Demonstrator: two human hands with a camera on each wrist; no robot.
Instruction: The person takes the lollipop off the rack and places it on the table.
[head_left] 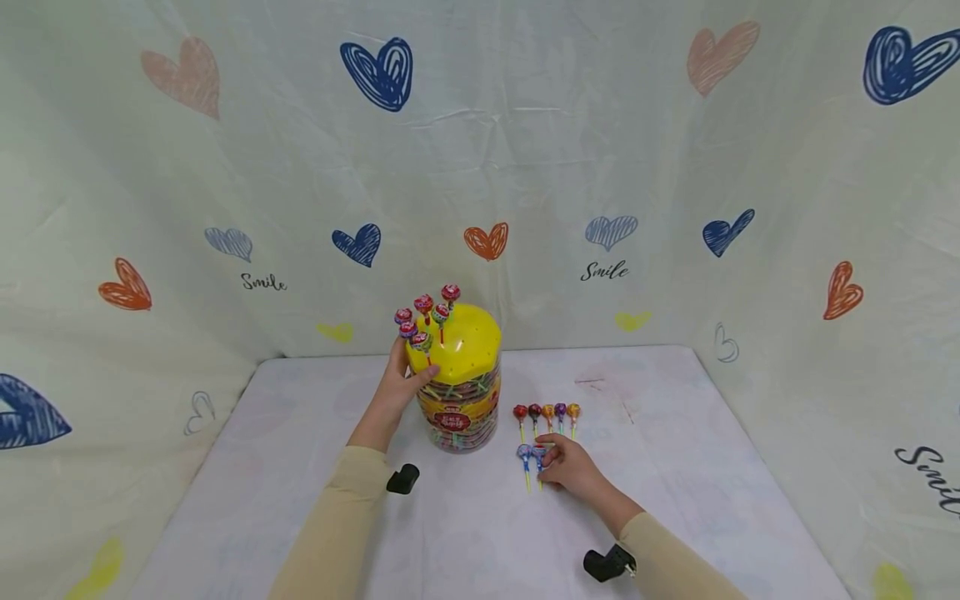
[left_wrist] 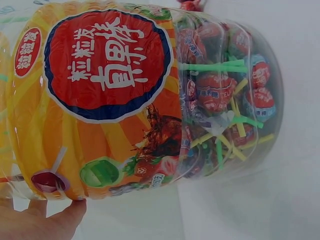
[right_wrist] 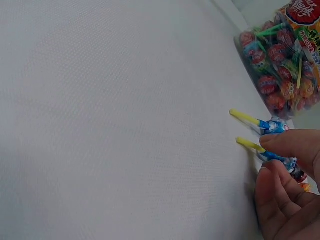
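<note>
A clear jar (head_left: 480, 425) of lollipops with a yellow lid (head_left: 476, 333) stands on the table, its orange and red label also filling the left wrist view. My left hand (head_left: 393, 392) grips the jar's upper left side, thumb toward the front. Several wrapped lollipops (head_left: 423, 303) stick up from the left part of the lid. At the right, my right hand (head_left: 573, 471) pinches a blue-wrapped lollipop (right_wrist: 248, 144) with a yellow stick between thumb and fingers. Beside it lies a second blue lollipop (head_left: 524, 454).
Behind the blue pair, a row of red, orange and purple lollipops (head_left: 548, 412) lies on the white-covered table (head_left: 675, 500). A white curtain (head_left: 420, 167) printed with hearts hangs behind and along the sides.
</note>
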